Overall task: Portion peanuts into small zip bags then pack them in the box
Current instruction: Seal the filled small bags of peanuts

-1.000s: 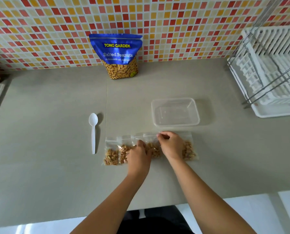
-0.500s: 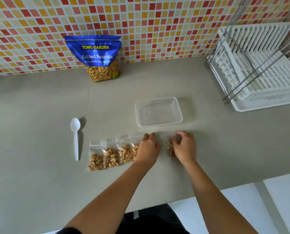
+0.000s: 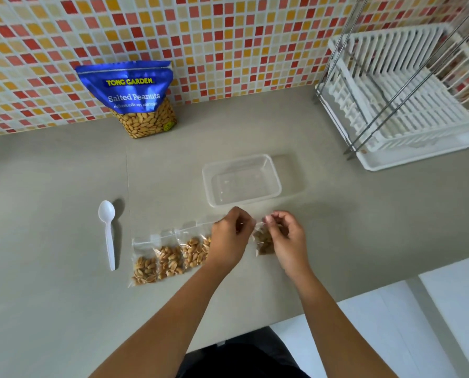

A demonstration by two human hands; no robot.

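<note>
A filled zip bag (image 3: pixel 264 242) is pinched between the left hand (image 3: pixel 231 237) and right hand (image 3: pixel 289 236), near the empty box (image 3: pixel 241 184); three more bags (image 3: pixel 170 259) lie on the tabletop (image 3: pixel 50 214). Packing is judged under way: a short lift into the box is called for.
</note>
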